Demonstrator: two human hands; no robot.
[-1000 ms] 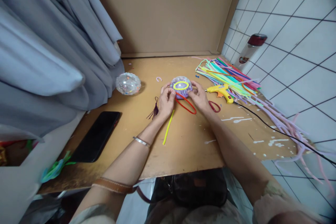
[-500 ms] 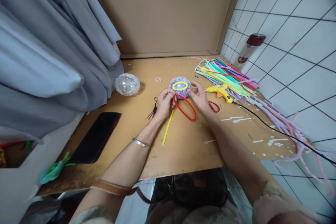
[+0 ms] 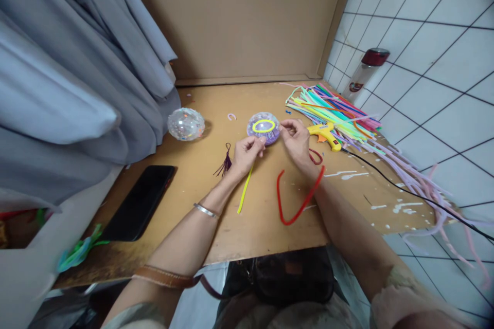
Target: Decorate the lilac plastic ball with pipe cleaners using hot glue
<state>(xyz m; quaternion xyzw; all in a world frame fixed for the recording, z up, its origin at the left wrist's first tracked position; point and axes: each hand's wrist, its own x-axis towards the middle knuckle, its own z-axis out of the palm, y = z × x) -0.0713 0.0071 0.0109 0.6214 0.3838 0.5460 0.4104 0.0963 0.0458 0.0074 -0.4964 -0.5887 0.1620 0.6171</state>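
Observation:
A clear plastic ball (image 3: 264,119) with purple strands and a yellow pipe-cleaner ring (image 3: 254,127) on top sits in front of me. My left hand (image 3: 247,153) is closed at its near left edge, thumb and finger pinched against it. At the ball's right side, the fingertips of my right hand (image 3: 295,138) are closed on its edge. A red pipe cleaner (image 3: 287,222), bent into a V, is apart from both hands, nearer to me. A yellow pipe cleaner (image 3: 244,194) extends toward me from beneath my left hand.
A second clear ball (image 3: 186,124) and a dark tassel (image 3: 224,162) lie left. A black phone (image 3: 139,202) is near the left edge. To the right are a yellow glue gun (image 3: 326,136) with its cord, piled pipe cleaners (image 3: 328,108) and a red-lidded bottle (image 3: 366,72).
The red loop at my left hand has been let go; it has sprung open into a V and moved toward me and right. Both hands stay at the ball, shifted slightly.

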